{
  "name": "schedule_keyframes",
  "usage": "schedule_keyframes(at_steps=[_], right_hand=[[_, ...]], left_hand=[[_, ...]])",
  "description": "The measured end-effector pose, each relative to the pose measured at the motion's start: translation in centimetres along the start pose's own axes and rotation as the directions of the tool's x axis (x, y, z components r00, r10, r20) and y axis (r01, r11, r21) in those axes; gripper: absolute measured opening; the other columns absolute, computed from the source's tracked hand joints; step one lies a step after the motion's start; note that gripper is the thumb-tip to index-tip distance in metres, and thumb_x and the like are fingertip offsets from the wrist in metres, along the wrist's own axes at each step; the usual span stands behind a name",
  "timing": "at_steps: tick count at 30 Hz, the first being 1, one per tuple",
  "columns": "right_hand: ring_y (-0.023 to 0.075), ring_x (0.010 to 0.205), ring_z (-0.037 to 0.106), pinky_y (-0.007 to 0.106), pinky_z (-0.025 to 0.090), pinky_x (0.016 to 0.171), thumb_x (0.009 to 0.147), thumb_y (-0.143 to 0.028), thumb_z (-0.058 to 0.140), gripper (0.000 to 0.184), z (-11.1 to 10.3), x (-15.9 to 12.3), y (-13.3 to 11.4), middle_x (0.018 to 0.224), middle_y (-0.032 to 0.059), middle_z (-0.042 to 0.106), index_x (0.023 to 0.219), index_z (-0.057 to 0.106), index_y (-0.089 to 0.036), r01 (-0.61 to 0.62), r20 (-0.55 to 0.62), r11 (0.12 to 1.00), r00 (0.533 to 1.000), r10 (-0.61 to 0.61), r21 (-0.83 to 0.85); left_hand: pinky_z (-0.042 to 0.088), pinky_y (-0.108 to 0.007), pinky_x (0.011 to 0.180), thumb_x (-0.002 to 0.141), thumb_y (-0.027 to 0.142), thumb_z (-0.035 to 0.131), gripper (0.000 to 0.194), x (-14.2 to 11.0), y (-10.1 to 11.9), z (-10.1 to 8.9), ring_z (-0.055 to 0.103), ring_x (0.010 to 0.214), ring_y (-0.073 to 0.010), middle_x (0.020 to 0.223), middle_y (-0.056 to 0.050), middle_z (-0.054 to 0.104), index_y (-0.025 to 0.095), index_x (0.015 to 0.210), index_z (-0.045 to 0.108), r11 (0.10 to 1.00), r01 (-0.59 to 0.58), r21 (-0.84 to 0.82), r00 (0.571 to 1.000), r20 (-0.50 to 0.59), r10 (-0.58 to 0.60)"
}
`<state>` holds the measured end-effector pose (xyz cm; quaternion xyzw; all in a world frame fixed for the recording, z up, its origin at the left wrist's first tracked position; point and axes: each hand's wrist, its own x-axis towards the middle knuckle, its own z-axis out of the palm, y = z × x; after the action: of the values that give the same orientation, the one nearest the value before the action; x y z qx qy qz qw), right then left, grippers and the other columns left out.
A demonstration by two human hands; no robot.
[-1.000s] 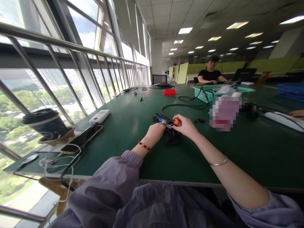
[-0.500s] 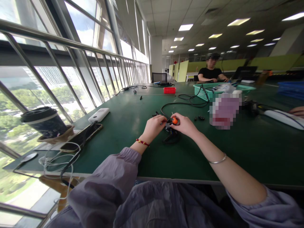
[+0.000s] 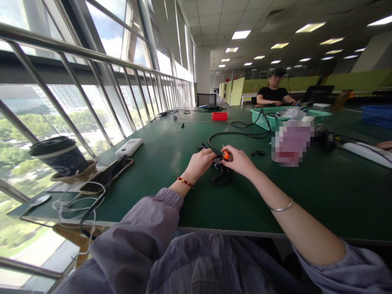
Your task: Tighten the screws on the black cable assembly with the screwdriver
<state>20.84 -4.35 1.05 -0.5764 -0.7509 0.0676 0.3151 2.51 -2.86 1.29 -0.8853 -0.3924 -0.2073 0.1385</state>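
Over the middle of the green table, both of my hands meet at a small black device with a cable [image 3: 221, 166], whose kind I cannot make out. My left hand [image 3: 200, 163] comes from the left, its fingers pinched on the device's left side. Between the thumb and fingers of my right hand [image 3: 239, 161] is an orange-handled tool [image 3: 226, 155], held against the device. A thin pale tip shows above it. My fingers hide much of the device and the exact point of contact. A black cable [image 3: 214, 136] curves away behind my hands.
Small black parts [image 3: 260, 152] lie right of my hands. Further back are a red box [image 3: 219, 116], a green basket [image 3: 260, 119] and a blurred pink item [image 3: 294, 143]. A cup [image 3: 61, 157], phone [image 3: 107, 175] and white power bank [image 3: 129, 147] stand left. A person [image 3: 274, 96] sits opposite.
The view has shifted very slightly, moving everything a little to the right. My left fingers have curled in a little closer at the device. My right hand keeps its hold on the orange-handled tool.
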Motion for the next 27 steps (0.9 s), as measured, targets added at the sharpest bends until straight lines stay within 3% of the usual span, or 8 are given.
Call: schedule_keyframes(at_steps=[8,15,22,27], right_hand=[[0.0177,0.069,0.060,0.026,0.040,0.062,0.071,-0.030,0.066,0.033,0.0,0.0,0.0,0.080,-0.0002,0.067,0.102,0.056,-0.026,0.003,0.002,1.000,1.000,-0.003,-0.003],[0.0207,0.082,0.063,0.026,0.042,0.065,0.071,-0.030,0.065,0.032,0.2,0.0,0.1,0.091,0.0023,0.069,0.101,0.058,-0.026,0.018,-0.026,1.000,0.999,-0.019,-0.022],[0.0217,0.086,0.064,0.026,0.043,0.067,0.072,-0.030,0.065,0.031,0.1,0.0,0.1,0.092,0.0023,0.069,0.102,0.057,-0.025,0.020,-0.011,1.000,1.000,-0.020,-0.022],[0.0218,0.087,0.064,0.027,0.043,0.068,0.072,-0.029,0.065,0.031,0.0,-0.1,0.1,0.094,0.0027,0.069,0.102,0.057,-0.025,0.016,-0.009,1.000,1.000,-0.017,-0.027]], left_hand=[[0.047,-0.021,0.067,0.094,0.018,0.043,0.023,0.1,0.3,-0.5,0.058,0.097,-0.0172,0.104,-0.008,0.064,0.017,0.101,0.065,0.995,-0.067,0.070,0.996,0.063,0.063],[0.050,-0.020,0.077,0.084,0.010,0.052,0.028,0.2,-0.2,-0.2,0.063,0.097,-0.0149,0.104,-0.002,0.068,0.022,0.098,0.072,0.995,0.011,-0.102,0.998,0.066,-0.004],[0.051,-0.021,0.076,0.083,0.012,0.054,0.022,0.4,-0.4,0.3,0.064,0.085,-0.0134,0.095,-0.003,0.069,0.019,0.096,0.071,0.945,0.122,-0.303,0.981,-0.109,-0.161],[0.051,-0.021,0.078,0.083,0.011,0.055,0.020,0.5,-0.3,0.9,0.064,0.084,-0.0127,0.094,-0.003,0.069,0.018,0.093,0.071,0.931,0.098,-0.351,0.982,-0.118,-0.147]])
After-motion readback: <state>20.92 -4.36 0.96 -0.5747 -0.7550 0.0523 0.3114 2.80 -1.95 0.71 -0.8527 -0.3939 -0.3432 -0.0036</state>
